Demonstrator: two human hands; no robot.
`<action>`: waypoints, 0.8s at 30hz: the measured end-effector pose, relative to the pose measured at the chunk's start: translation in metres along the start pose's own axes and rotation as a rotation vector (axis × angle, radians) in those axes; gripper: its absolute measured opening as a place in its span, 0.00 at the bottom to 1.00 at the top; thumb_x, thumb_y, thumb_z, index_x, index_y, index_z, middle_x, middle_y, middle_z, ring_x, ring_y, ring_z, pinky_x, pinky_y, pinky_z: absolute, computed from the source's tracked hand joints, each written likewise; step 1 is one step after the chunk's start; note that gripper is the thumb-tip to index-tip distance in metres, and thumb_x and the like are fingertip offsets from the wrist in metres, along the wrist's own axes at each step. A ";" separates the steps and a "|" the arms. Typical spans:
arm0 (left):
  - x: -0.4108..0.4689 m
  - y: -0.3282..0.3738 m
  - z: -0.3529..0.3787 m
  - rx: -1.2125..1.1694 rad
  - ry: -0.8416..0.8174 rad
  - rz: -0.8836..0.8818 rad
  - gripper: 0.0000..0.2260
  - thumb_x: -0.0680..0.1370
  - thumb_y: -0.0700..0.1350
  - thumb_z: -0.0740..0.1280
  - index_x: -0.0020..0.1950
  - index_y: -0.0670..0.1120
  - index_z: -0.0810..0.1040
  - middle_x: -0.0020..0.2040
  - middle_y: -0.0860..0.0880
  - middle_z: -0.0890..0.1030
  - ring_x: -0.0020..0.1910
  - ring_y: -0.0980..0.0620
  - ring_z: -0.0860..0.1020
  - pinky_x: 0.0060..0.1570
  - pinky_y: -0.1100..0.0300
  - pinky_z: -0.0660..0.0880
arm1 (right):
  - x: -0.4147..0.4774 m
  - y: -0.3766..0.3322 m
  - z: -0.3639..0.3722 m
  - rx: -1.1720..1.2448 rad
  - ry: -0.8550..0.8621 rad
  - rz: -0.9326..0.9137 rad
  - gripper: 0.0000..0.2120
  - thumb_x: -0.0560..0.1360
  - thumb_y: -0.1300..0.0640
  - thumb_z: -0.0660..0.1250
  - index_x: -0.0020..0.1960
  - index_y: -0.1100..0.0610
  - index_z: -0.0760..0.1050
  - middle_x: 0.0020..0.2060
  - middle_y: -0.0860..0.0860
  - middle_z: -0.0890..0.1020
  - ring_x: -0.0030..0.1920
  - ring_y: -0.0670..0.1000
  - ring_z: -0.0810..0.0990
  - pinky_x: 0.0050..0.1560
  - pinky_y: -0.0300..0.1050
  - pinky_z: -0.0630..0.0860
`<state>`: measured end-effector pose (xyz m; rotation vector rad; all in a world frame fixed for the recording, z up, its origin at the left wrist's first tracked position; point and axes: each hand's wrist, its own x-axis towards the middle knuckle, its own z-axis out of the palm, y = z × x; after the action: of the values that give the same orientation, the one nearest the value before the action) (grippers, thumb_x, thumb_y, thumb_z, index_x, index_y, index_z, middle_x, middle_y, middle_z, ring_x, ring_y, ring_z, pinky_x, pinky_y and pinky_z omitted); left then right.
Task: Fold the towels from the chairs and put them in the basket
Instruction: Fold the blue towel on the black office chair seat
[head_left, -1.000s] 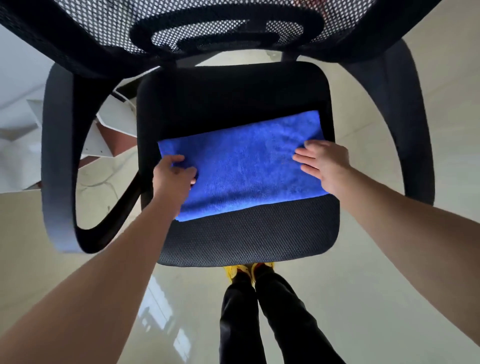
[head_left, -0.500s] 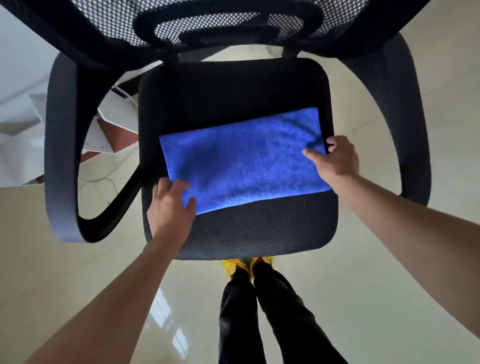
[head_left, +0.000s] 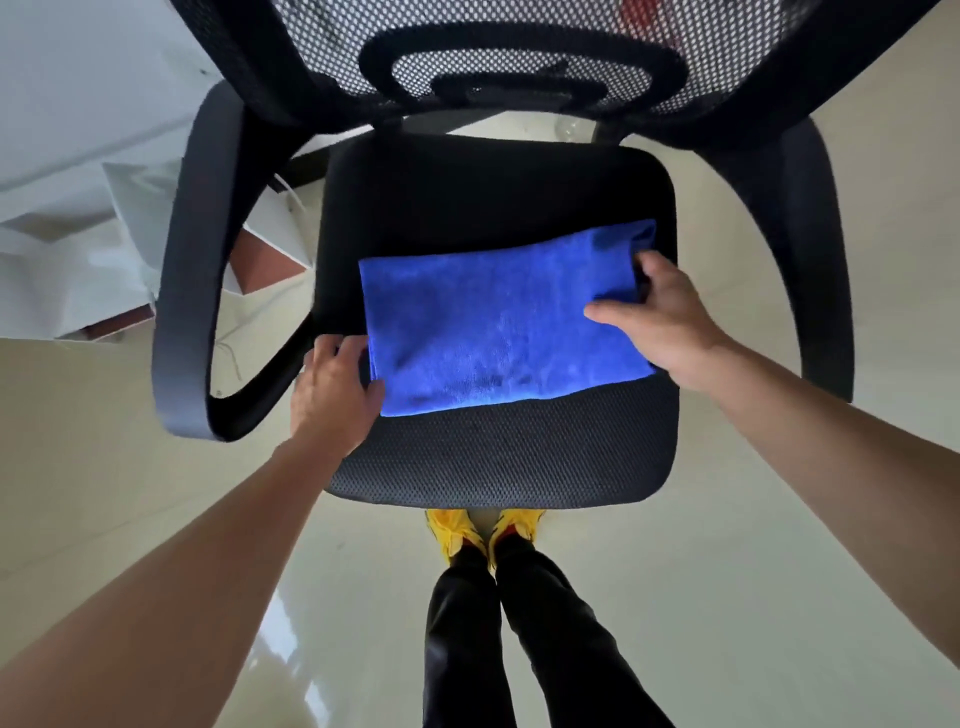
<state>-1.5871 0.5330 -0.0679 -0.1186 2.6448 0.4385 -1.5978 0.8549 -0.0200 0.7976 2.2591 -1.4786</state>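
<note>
A blue towel (head_left: 498, 322), folded into a flat rectangle, lies across the middle of the black chair seat (head_left: 498, 457). My right hand (head_left: 662, 317) grips the towel's right edge, thumb on top and fingers curled round the far right corner. At the towel's lower left corner, my left hand (head_left: 335, 387) has its thumb on the cloth and its bent fingers against the left edge. No basket is in view.
The chair has a mesh backrest (head_left: 519, 67) at the top and armrests on the left (head_left: 182, 291) and right (head_left: 826, 270). White paper bags (head_left: 135, 223) stand on the glossy floor to the left. My legs and yellow shoes (head_left: 483, 535) are just below the seat's front edge.
My right hand went from lying on the towel to curling round its right edge. My left hand slid off the towel's top to its left edge. The view shifted to the left.
</note>
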 end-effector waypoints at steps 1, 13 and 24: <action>-0.005 -0.005 -0.004 -0.038 0.000 -0.041 0.22 0.73 0.44 0.69 0.67 0.46 0.73 0.63 0.42 0.72 0.61 0.38 0.72 0.56 0.45 0.71 | -0.005 -0.012 0.012 -0.006 -0.038 -0.051 0.17 0.67 0.57 0.74 0.52 0.46 0.73 0.42 0.42 0.82 0.41 0.41 0.81 0.41 0.36 0.76; -0.055 -0.080 -0.006 -0.157 -0.106 -0.156 0.16 0.76 0.44 0.67 0.63 0.45 0.76 0.56 0.43 0.79 0.53 0.41 0.79 0.53 0.51 0.73 | -0.012 -0.050 0.198 -0.690 -0.239 -0.209 0.26 0.75 0.56 0.66 0.69 0.57 0.60 0.43 0.54 0.79 0.43 0.58 0.79 0.35 0.46 0.68; -0.034 -0.027 -0.011 -0.168 0.089 0.111 0.12 0.76 0.41 0.65 0.59 0.43 0.78 0.57 0.43 0.76 0.54 0.42 0.76 0.49 0.47 0.75 | 0.024 -0.040 0.124 -0.062 0.168 0.019 0.12 0.73 0.63 0.60 0.39 0.47 0.76 0.34 0.48 0.81 0.28 0.47 0.81 0.30 0.43 0.75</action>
<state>-1.5572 0.5042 -0.0510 -0.0445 2.7077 0.7078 -1.6455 0.7362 -0.0545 0.9537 2.3988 -1.3727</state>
